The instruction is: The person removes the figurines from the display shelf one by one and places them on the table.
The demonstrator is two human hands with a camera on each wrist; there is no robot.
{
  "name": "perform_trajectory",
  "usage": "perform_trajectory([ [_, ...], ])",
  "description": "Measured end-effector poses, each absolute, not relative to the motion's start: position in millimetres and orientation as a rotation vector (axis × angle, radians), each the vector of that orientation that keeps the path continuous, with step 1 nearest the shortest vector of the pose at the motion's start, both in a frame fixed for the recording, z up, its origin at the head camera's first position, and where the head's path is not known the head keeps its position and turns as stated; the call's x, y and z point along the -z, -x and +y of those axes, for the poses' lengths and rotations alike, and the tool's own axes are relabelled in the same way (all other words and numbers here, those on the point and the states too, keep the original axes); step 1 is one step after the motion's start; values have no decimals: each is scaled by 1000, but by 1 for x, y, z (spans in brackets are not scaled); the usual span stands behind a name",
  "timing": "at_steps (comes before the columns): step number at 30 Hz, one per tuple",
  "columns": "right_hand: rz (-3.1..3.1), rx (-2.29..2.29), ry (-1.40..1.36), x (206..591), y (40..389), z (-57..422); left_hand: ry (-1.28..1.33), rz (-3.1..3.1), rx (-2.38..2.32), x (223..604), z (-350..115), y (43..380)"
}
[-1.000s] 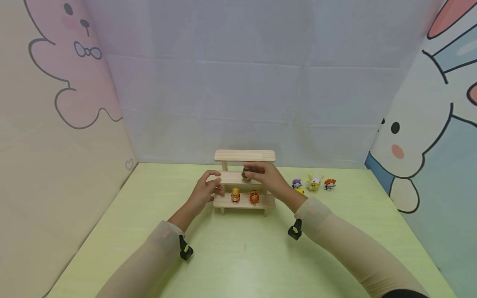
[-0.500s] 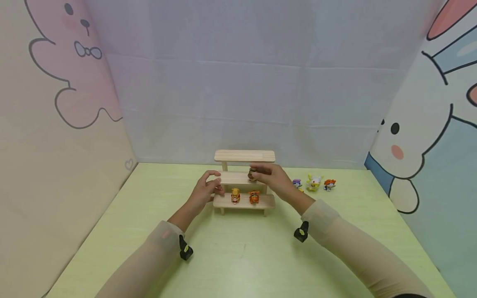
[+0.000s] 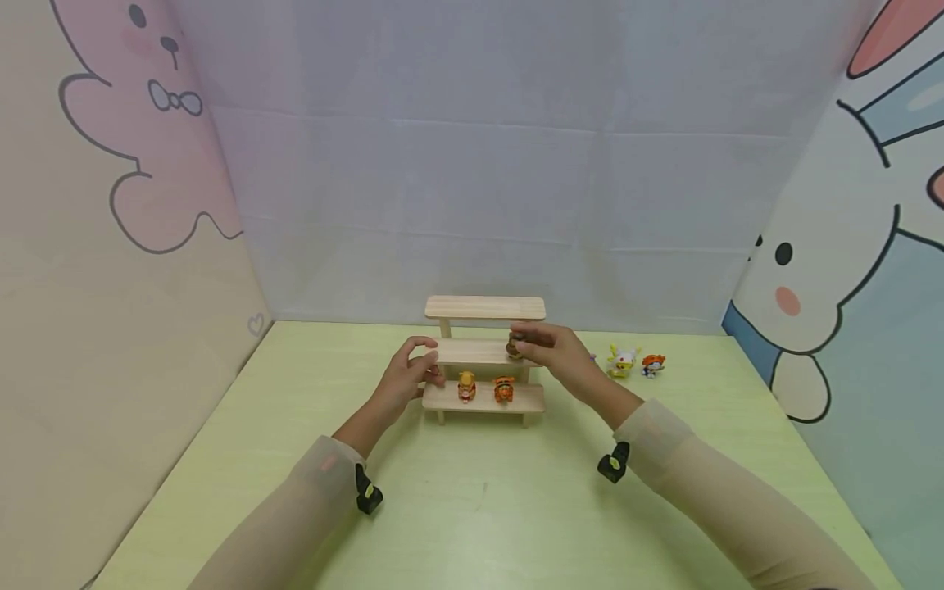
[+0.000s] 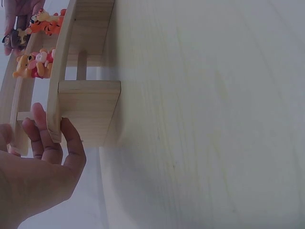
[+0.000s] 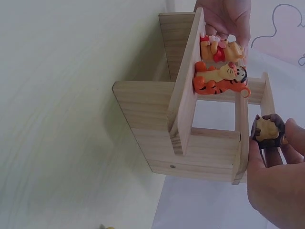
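Note:
A three-tier wooden display stand stands near the back wall. My left hand grips its left end, fingers curled round the end of the bottom shelf in the left wrist view. At the right end of the middle shelf, my right hand pinches a small brown and tan figurine between thumb and fingers, its base right at the shelf. Two figurines sit on the bottom shelf: a yellow bear in red holding a pink figure, and an orange striped tiger to its right.
On the table, right of the stand, are a yellow and white figurine and an orange-haired one. Others there are mostly hidden behind my right hand. Printed walls border the table at the sides.
My right hand has slid right along the middle shelf with the brown figurine, from about its middle to its right end. My left hand has stayed on the stand.

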State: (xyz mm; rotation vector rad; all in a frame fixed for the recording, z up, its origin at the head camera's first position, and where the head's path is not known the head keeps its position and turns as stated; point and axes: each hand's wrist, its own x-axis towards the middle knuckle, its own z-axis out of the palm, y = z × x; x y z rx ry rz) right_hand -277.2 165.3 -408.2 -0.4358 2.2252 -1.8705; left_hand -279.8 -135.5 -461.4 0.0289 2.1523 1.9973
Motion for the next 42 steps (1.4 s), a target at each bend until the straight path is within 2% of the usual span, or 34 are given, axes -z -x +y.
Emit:
perform_trajectory([
  [42, 2414, 1698, 323, 432, 255, 274, -39, 2149, -2018, 464, -137, 282],
])
